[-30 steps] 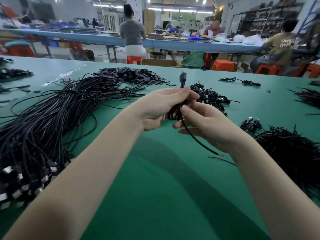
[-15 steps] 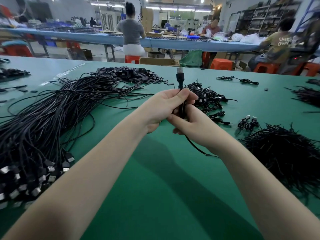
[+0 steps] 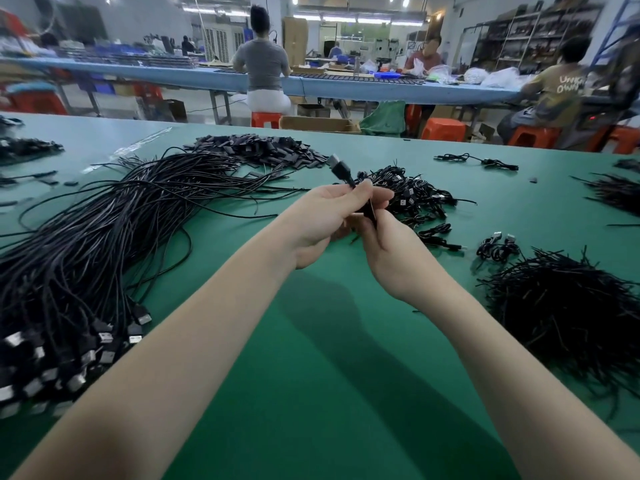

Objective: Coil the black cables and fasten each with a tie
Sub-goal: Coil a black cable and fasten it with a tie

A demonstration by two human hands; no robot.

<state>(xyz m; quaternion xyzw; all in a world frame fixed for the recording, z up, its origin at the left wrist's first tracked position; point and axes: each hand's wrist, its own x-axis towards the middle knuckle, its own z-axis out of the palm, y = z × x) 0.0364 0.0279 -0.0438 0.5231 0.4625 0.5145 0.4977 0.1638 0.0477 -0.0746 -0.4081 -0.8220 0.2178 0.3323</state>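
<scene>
Both hands meet over the middle of the green desk [image 3: 311,393] and share one grip on a small coiled black cable [image 3: 367,213]. The left hand [image 3: 322,223] has its fingers curled around the bundle, thumb on top, and the right hand [image 3: 391,251] pinches it from below and just right of the left, fingertips pressed into the coil. So neither hand is open at all, both are closed tight on the same cable. Its plug [image 3: 341,168] sticks up and away out of the top of the grip, tilted a bit to the left.

Right behind the grip there's a heap of finished coiled cables [image 3: 412,195], and a couple more loose coiled ones [image 3: 498,245] sit off to the right of it. Further right and nearer to me is a big fuzzy pile of black ties [image 3: 575,313]. Left of the grip is the huge bundle of uncoiled cables [image 3: 104,237], running from far left-back down to the near left, where the plug ends bunch up. Behind that, a pile of small flat black pieces [image 3: 263,147], can't tell what they are.

Way beyond the desk, people sit on orange stools [image 3: 443,128] at a long blue bench [image 3: 311,86].
</scene>
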